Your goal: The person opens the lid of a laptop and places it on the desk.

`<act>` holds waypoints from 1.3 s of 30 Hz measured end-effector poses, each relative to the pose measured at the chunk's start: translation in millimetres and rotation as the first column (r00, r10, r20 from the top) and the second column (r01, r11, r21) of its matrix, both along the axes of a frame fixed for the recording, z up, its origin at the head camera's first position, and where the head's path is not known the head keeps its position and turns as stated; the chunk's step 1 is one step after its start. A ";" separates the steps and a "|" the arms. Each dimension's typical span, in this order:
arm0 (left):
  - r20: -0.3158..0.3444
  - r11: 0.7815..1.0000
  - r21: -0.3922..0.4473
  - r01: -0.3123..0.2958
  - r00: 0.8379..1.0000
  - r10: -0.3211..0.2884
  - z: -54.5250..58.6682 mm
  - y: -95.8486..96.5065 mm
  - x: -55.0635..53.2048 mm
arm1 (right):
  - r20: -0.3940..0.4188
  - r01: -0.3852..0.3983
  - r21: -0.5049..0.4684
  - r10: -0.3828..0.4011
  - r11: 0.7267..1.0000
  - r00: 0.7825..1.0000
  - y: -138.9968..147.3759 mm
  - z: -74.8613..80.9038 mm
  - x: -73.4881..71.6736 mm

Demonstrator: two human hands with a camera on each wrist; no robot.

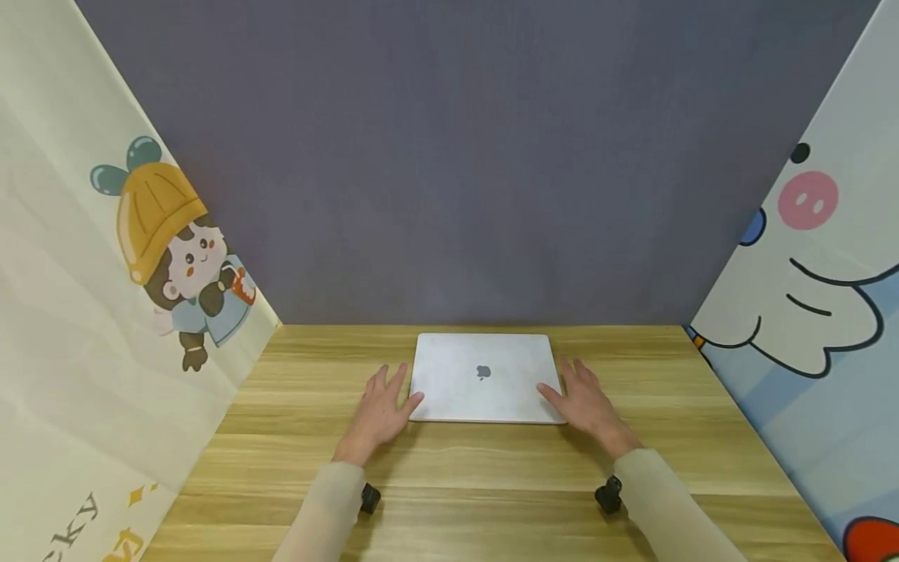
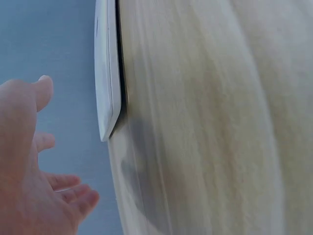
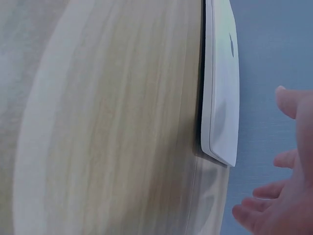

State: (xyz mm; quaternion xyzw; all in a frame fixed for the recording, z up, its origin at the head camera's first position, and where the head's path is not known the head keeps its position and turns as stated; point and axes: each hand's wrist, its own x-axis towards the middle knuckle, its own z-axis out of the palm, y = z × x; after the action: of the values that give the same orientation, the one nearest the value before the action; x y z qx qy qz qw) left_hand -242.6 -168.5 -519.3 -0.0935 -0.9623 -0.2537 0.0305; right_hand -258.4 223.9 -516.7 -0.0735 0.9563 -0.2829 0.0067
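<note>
A closed silver laptop [image 1: 456, 378] with a dark apple logo lies flat on the wooden table, its long side facing me. My left hand [image 1: 381, 410] hovers by its left front corner, fingers spread and thumb toward the lid. On the opposite side, my right hand [image 1: 584, 398] is held over the right front corner in the same spread way. In both wrist views the laptop's edge [image 2: 110, 73] shows apart from the fingers, and neither the left hand [image 2: 34, 166] nor the right hand [image 3: 288, 181] grips anything.
The wooden table [image 1: 463, 484] meets a dark grey panel [image 1: 477, 172] just behind the laptop. Cartoon-printed white sheets stand at the left [image 1: 63, 273] and right [image 1: 829, 297]. Each sleeved wrist carries a small black camera, one on the left [image 1: 370, 498], one on the right [image 1: 609, 495].
</note>
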 end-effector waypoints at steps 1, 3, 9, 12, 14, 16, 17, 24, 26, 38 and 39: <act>0.004 1.000 0.004 0.004 1.000 -0.004 -0.5 0.2 -1.6 | 0.005 0.003 -0.004 -0.003 1.000 1.000 -0.4 -0.2 -1.6; 0.010 1.000 0.013 0.011 1.000 -0.011 -1.1 0.7 -4.5 | 0.016 0.011 -0.015 -0.011 1.000 1.000 -0.9 -1.3 -5.2; 0.025 0.999 0.030 0.029 0.999 -0.029 -0.5 2.6 -11.2 | 0.042 0.026 -0.031 -0.024 0.999 0.999 -3.5 -3.4 -13.6; 0.031 0.999 0.033 0.033 0.999 -0.034 -0.6 3.3 -14.9 | 0.050 0.030 -0.041 -0.028 0.999 0.998 -4.8 -2.7 -16.5; 0.040 0.999 0.029 0.030 0.999 -0.031 -1.5 3.6 -17.7 | 0.056 0.034 -0.047 -0.032 0.998 0.998 -5.8 -1.9 -18.6; 0.048 0.999 0.034 0.026 0.998 -0.028 -2.3 3.8 -19.7 | 0.057 0.036 -0.059 -0.032 0.998 0.998 -6.7 -1.2 -20.7; 0.052 0.999 0.034 0.025 0.998 -0.027 -2.7 3.8 -20.5 | 0.057 0.037 -0.066 -0.034 0.997 0.998 -7.0 -1.3 -21.8; 0.110 0.998 0.058 0.016 0.994 -0.022 -5.3 6.4 -27.0 | 0.054 0.036 -0.092 -0.031 0.995 0.998 -9.7 -4.4 -26.1; 0.118 0.998 0.055 0.015 0.993 -0.022 -7.5 7.4 -29.4 | 0.068 0.039 -0.090 -0.033 0.995 0.997 -10.3 -6.2 -26.3; 0.126 0.999 0.029 0.024 0.992 -0.027 -17.5 11.0 -37.2 | 0.115 0.030 -0.055 -0.023 0.998 0.993 -12.0 -14.8 -28.3; 0.124 0.999 0.025 0.025 0.992 -0.028 -17.5 11.3 -37.6 | 0.112 0.026 -0.054 -0.020 0.998 0.994 -11.9 -15.0 -28.5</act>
State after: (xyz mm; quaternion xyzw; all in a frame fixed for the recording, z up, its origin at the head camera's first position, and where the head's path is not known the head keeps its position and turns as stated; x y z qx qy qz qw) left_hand -280.2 -157.2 -536.8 -0.0899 -0.9579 -0.2709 -0.0319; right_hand -287.0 212.0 -531.7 -0.0469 0.9470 -0.3130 0.0547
